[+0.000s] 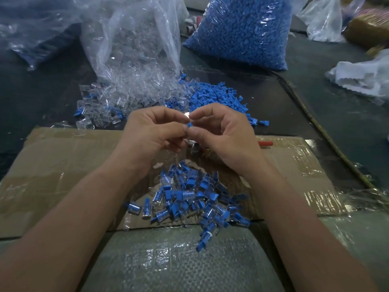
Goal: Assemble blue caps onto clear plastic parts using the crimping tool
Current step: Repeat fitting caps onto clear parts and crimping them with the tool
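My left hand (150,133) and my right hand (221,133) meet fingertip to fingertip above the cardboard sheet (63,165). Between the fingertips sit a small clear plastic part (187,116) and a blue cap (190,124); which hand pinches which I cannot tell for sure. Under my right hand lies the crimping tool (197,149) with a red handle (265,143), mostly hidden. A heap of joined blue-and-clear pieces (189,199) lies on the cardboard below my hands. Loose clear parts (117,102) and loose blue caps (216,100) are piled beyond my hands.
An open bag of clear parts (130,45) and a full bag of blue caps (242,30) stand at the back. A white cloth (362,79) lies at the right. A thin stick (328,135) runs along the dark table's right side. Bubble wrap (179,260) covers the near edge.
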